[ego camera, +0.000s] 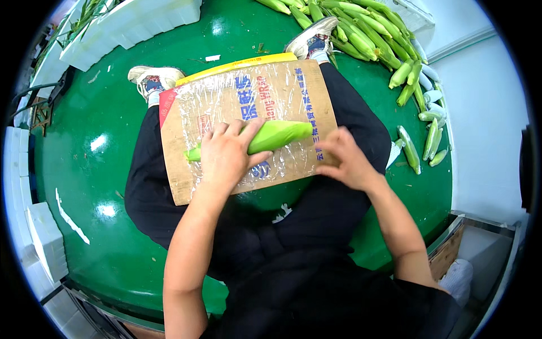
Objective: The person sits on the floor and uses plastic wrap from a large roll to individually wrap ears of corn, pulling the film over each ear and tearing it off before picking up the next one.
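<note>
A green ear of corn in its husk (281, 134) lies across a cardboard cling-film box (271, 93) that rests between my legs. My left hand (230, 148) is closed over the corn's left part, thumb along its near side. Clear plastic film (211, 101) stretches over the box top beneath the corn, wrinkled and shiny. My right hand (347, 159), slightly blurred, hovers by the box's right edge, just off the corn's tip, with fingers apart. I see nothing in it. A yellow strip (237, 65) runs along the box's far edge.
A heap of husked-on corn (364, 29) lies at the far right. Several film-wrapped ears (410, 150) lie along the right wall. White foam boxes (131, 25) stand at the far left, and more foam (46, 241) at the left. Scraps lie on the green floor (97, 178).
</note>
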{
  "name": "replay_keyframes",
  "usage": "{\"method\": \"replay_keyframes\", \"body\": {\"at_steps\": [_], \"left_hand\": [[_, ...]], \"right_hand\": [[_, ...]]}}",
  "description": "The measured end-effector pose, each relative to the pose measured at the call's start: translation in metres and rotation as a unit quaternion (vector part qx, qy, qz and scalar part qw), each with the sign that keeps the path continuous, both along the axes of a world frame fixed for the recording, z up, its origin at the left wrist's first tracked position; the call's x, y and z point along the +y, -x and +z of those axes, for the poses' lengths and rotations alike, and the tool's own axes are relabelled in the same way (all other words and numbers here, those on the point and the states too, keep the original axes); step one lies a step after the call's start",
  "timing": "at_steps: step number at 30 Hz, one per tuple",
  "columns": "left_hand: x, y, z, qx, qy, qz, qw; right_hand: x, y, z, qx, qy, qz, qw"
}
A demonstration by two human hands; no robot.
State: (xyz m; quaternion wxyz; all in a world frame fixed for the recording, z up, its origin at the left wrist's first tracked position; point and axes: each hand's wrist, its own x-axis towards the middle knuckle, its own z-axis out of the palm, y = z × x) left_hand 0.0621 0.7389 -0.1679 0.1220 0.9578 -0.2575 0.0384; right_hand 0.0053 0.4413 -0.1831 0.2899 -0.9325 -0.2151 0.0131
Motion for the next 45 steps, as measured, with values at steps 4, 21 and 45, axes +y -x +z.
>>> {"method": "replay_keyframes", "body": {"at_steps": [4, 21, 45], "left_hand": [[0.003, -0.001, -0.001, 0.021, 0.034, 0.008, 0.999], [0.034, -0.008, -0.009, -0.031, 0.110, -0.054, 0.992], [0.032, 0.079, -0.016, -0.001, 0.143, 0.088, 0.986]], "right_hand": [[0.013, 0.019, -0.009, 0.001, 0.078, 0.046, 0.996], [0.064, -0.049, 0.004, -0.117, 0.051, 0.038, 0.991], [0.065, -0.037, 0.031, -0.069, 0.164, 0.151, 0.973]]}}
